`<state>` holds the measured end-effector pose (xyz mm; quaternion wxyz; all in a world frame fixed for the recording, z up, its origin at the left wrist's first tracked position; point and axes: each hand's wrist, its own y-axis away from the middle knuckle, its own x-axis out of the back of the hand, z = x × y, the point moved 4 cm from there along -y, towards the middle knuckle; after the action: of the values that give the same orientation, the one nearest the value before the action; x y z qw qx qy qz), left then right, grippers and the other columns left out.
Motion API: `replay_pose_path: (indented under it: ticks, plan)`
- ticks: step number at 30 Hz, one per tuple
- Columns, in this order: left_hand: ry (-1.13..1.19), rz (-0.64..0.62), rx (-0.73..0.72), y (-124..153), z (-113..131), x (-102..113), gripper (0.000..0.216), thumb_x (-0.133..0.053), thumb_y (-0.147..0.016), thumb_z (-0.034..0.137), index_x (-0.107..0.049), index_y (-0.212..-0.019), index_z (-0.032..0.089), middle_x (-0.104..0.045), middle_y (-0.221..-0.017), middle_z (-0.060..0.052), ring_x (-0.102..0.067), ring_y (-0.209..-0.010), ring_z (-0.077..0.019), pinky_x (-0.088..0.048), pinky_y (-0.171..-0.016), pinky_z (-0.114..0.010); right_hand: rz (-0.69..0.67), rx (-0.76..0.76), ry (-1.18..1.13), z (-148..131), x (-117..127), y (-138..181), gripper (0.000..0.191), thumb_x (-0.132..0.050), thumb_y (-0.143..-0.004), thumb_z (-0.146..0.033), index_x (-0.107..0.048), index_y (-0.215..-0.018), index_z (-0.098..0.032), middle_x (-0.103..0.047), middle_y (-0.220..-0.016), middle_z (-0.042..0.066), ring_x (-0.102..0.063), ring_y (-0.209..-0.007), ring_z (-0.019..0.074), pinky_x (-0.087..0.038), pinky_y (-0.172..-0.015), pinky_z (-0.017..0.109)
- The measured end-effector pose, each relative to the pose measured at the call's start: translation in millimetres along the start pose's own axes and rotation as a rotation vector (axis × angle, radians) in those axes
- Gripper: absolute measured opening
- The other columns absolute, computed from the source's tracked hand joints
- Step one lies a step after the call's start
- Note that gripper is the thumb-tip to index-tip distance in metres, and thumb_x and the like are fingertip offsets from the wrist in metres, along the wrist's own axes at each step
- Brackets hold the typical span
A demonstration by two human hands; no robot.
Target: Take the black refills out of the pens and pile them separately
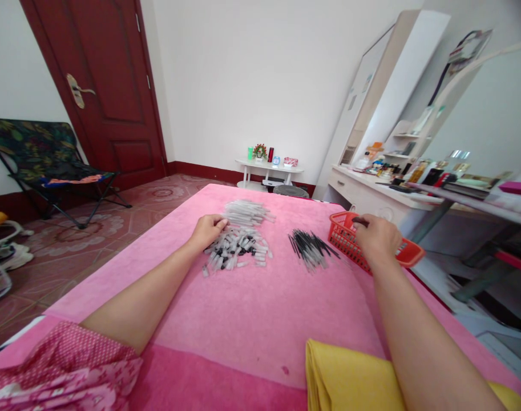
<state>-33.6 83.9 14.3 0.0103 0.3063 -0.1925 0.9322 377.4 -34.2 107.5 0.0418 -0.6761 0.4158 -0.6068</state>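
My left hand point(209, 230) is at the left edge of two piles, its fingers drawn together; whatever they hold is hidden. Beside its fingertips lies a stack of thin, whitish translucent sticks point(246, 212). Just nearer is a loose heap of short clear and black cap-like pieces point(238, 250). My right hand point(379, 237) is over a red plastic basket point(346, 237), with thumb and fingers pinched. Something dark shows at its fingertips, too small to name. Left of the basket lies a bundle of slender sticks point(310, 248), part black and part clear grey.
A pink cloth point(243, 319) covers the table, and a folded yellow cloth point(350, 374) lies at its near right. Beyond the right edge stands a dresser point(371, 185) crowded with bottles. A folding chair point(50, 154) and a red door point(101, 85) are at left.
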Motion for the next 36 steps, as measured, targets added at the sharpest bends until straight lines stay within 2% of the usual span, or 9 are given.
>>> replay_pose_path:
  ticks: [6, 9, 13, 16, 19, 21, 26, 29, 36]
  plan:
    - [-0.061, -0.003, -0.025, 1.8, 3.2, 0.3, 0.036, -0.047, -0.077, 0.043, -0.069, -0.077, 0.014, -0.069, -0.068, -0.005, -0.059, -0.063, -0.0169, -0.041, -0.057, -0.025, -0.02, 0.078, -0.122, -8.4, -10.3, 2.4, 0.031, -0.053, -0.076, -0.032, -0.071, -0.101, -0.026, -0.071, -0.092, 0.008, -0.063, -0.084, 0.0276, -0.045, -0.069, 0.035]
    - [-0.1, -0.01, -0.053, 2.4, 4.7, -1.5, 0.036, -0.046, -0.078, 0.041, -0.069, -0.075, 0.014, -0.069, -0.069, -0.004, -0.058, -0.063, -0.0167, -0.04, -0.058, -0.025, -0.119, 0.208, -0.228, -29.8, -25.4, 14.9, 0.026, -0.054, -0.077, -0.031, -0.071, -0.096, -0.025, -0.071, -0.09, 0.004, -0.063, -0.083, 0.022, -0.045, -0.07, 0.03]
    - [-0.129, -0.029, -0.1, 3.9, 6.1, -5.5, 0.035, -0.046, -0.078, 0.039, -0.07, -0.077, 0.014, -0.069, -0.07, -0.003, -0.058, -0.065, -0.0168, -0.039, -0.059, -0.025, -0.285, 0.358, -0.181, -62.1, -40.7, 40.1, 0.021, -0.054, -0.078, -0.03, -0.072, -0.088, -0.025, -0.07, -0.087, 0.003, -0.062, -0.084, 0.0196, -0.045, -0.072, 0.028]
    - [-0.145, -0.052, -0.132, 5.2, 7.8, -7.6, 0.034, -0.045, -0.079, 0.038, -0.069, -0.076, 0.014, -0.068, -0.07, -0.003, -0.058, -0.064, -0.0166, -0.038, -0.059, -0.025, -0.192, 0.398, -0.111, -64.5, -37.9, 42.6, 0.023, -0.054, -0.078, -0.026, -0.071, -0.093, -0.022, -0.067, -0.101, 0.007, -0.058, -0.096, 0.0216, -0.043, -0.082, 0.031]
    - [-0.163, -0.059, -0.138, 6.2, 9.8, -7.6, 0.032, -0.045, -0.079, 0.036, -0.069, -0.076, 0.014, -0.068, -0.069, -0.003, -0.058, -0.065, -0.0167, -0.037, -0.059, -0.025, -0.04, 0.306, -0.052, -41.0, -28.4, 25.8, 0.033, -0.052, -0.08, -0.031, -0.066, -0.108, -0.019, -0.061, -0.114, 0.012, -0.054, -0.106, 0.0266, -0.041, -0.089, 0.038]
    - [-0.171, -0.06, -0.138, 6.6, 11.2, -7.3, 0.032, -0.045, -0.079, 0.036, -0.07, -0.078, 0.015, -0.069, -0.071, -0.003, -0.058, -0.066, -0.0173, -0.038, -0.06, -0.026, -0.031, 0.169, -0.016, -17.5, -23.8, 10.5, 0.044, -0.046, -0.084, -0.043, -0.062, -0.116, -0.018, -0.06, -0.115, 0.016, -0.053, -0.107, 0.0306, -0.04, -0.089, 0.044]
    - [-0.153, -0.063, -0.136, 7.2, 12.7, -7.0, 0.033, -0.046, -0.079, 0.037, -0.071, -0.078, 0.016, -0.07, -0.073, -0.004, -0.059, -0.068, -0.0187, -0.04, -0.063, -0.027, -0.358, -0.11, 0.078, 26.7, -31.5, -9.8, 0.076, -0.02, -0.083, -0.068, -0.062, -0.117, -0.015, -0.06, -0.115, 0.023, -0.054, -0.108, 0.0397, -0.039, -0.087, 0.056]
    - [-0.151, -0.059, -0.141, 6.9, 11.7, -7.3, 0.033, -0.047, -0.078, 0.038, -0.071, -0.078, 0.016, -0.07, -0.073, -0.004, -0.059, -0.067, -0.0191, -0.04, -0.062, -0.027, -0.453, -0.123, 0.099, 31.9, -37.8, -10.6, 0.088, -0.018, -0.078, -0.075, -0.066, -0.11, -0.009, -0.059, -0.115, 0.027, -0.053, -0.109, 0.0419, -0.039, -0.088, 0.058]
    - [-0.166, -0.053, -0.142, 6.9, 11.7, -8.1, 0.033, -0.046, -0.077, 0.037, -0.071, -0.076, 0.016, -0.069, -0.071, -0.004, -0.058, -0.065, -0.0187, -0.039, -0.061, -0.027, -0.466, -0.103, 0.121, 27.2, -38.8, -9.0, 0.087, -0.023, -0.076, -0.077, -0.066, -0.111, -0.01, -0.058, -0.118, 0.025, -0.052, -0.113, 0.0398, -0.039, -0.091, 0.056]
